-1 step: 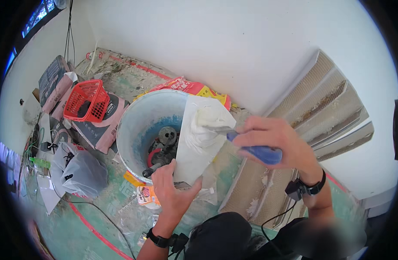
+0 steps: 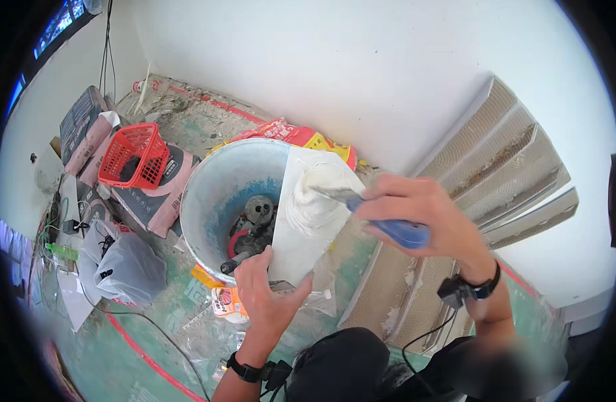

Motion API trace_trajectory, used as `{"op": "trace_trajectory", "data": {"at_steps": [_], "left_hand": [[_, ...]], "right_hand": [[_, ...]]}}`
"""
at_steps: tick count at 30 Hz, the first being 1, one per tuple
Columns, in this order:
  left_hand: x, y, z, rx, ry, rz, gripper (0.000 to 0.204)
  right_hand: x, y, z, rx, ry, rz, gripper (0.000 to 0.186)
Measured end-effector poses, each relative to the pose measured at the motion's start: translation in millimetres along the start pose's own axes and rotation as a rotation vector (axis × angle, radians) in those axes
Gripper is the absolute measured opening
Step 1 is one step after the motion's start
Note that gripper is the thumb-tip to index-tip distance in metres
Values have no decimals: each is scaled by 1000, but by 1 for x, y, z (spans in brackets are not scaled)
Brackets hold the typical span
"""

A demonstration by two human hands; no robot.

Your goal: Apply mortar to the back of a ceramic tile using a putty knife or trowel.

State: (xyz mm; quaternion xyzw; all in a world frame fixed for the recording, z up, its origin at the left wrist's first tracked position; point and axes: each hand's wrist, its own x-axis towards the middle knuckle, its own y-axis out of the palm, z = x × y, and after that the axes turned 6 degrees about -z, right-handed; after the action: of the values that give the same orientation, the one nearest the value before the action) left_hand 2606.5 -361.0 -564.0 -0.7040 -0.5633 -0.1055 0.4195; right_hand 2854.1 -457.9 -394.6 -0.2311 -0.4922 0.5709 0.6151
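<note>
A white flat board (image 2: 301,228) is gripped at its lower edge by the left hand (image 2: 264,295), with the fingers closed around it, and it is held tilted over the right rim of the pale bucket (image 2: 214,194). A trowel with a blue handle (image 2: 395,231) is clasped in the closed right hand (image 2: 422,221), just right of the bucket; its blade is pressed into the white plaster (image 2: 314,197) on the board. A mixing tool (image 2: 254,228) is seen inside the bucket. A red basket (image 2: 133,155) is placed left of the bucket, on grey sacks (image 2: 157,201).
</note>
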Motion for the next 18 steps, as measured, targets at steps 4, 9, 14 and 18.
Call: {"op": "trace_trajectory", "data": {"at_steps": [4, 9, 14, 18], "left_hand": [[3, 5, 0, -25, -12, 1, 71], [3, 3, -2, -22, -25, -3, 71], [3, 2, 2, -25, -41, 13, 72], [3, 5, 3, -35, -28, 7, 72]], "right_hand": [[11, 23, -3, -149, -72, 28, 39], [-11, -12, 1, 74, -22, 81, 47], [-7, -9, -47, 625, 700, -515, 22], [-10, 0, -101, 914, 735, -751, 20]]}}
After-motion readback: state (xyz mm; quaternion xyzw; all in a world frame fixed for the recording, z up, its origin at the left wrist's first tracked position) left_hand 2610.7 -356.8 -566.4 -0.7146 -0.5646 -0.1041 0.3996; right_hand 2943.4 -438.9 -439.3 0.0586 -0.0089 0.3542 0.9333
